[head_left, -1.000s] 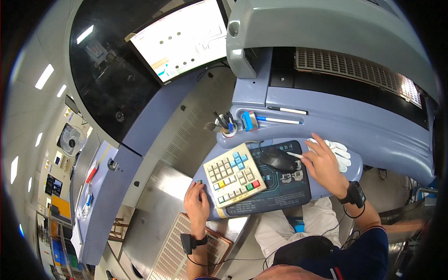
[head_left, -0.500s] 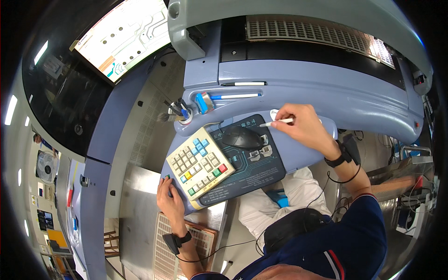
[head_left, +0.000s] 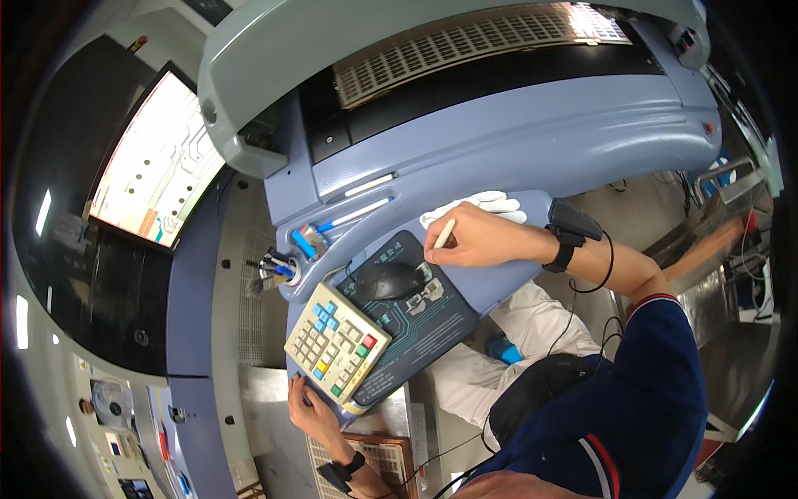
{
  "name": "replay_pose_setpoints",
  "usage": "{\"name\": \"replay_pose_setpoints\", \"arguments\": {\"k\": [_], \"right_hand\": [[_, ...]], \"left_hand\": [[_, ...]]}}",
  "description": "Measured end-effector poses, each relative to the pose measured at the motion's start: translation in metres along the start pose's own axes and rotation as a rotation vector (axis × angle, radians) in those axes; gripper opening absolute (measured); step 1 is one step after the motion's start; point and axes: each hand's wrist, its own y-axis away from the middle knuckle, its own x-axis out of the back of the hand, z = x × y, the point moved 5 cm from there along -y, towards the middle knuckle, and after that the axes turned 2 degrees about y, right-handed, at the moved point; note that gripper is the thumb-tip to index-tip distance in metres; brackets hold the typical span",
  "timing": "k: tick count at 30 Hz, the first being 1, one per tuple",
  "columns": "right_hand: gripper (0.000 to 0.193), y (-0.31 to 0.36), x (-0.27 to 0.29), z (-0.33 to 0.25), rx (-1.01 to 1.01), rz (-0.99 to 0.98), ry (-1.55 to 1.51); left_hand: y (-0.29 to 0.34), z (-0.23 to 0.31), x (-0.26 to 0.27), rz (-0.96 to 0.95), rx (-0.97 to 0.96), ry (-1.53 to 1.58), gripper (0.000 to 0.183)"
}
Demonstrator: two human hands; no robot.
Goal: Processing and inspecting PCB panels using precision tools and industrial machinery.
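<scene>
My right hand [head_left: 474,237] is closed round a slim white pen [head_left: 445,234], held above the far right part of the dark mouse pad [head_left: 449,320]. Just beyond it lie white gloves [head_left: 497,205], partly hidden by the hand. A black mouse [head_left: 388,281] rests on the pad, untouched. To its left a cream keypad [head_left: 341,343] with coloured keys overlaps the pad. My left hand [head_left: 314,413] is at the shelf's left edge beside the keypad, its fingers apart and stretched out; a small dark part shows by the fingertips.
A pen cup [head_left: 281,271], a blue-and-grey item [head_left: 306,243], a blue-and-white pen [head_left: 356,214] and another pen [head_left: 371,185] sit along the machine's ledge. A lit monitor [head_left: 158,158] stands far left. Perforated panels lie in the machine [head_left: 482,51] and below my left hand [head_left: 386,453].
The view has turned, shifting the scene. My right hand has moved nearer the gloves, and the pen now tilts more upright. My left hand stays by the shelf edge.
</scene>
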Motion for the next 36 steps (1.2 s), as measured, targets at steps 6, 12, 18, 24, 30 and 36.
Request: {"name": "replay_pose_setpoints", "arguments": {"k": [6,12,18,24,30,36], "right_hand": [[0.012,0.042,0.111,0.007,-0.104,0.458,-0.357],[0.011,0.11,0.377,0.087,0.033,1.401,-0.028],[0.04,0.113,0.523,0.165,-0.515,1.211,1.725],[0.036,0.152,0.614,0.194,-0.103,1.04,2.034],[0.039,0.13,0.611,0.212,-0.212,1.23,1.125],[0.038,0.141,0.627,0.224,-0.318,1.201,1.384]], "left_hand": [[0.002,-0.011,0.005,0.025,-0.004,0.049,0.021],[-0.001,0.007,0.005,0.026,0.004,-0.019,0.023],[0.001,-0.008,0.013,0.047,0.023,-0.022,0.021],[-0.005,-0.005,0.005,0.063,0.041,-0.006,0.02],[-0.003,0.011,0.015,0.064,0.056,-0.089,0.019],[-0.007,0.014,0.008,0.044,0.06,-0.102,0.019]]}}
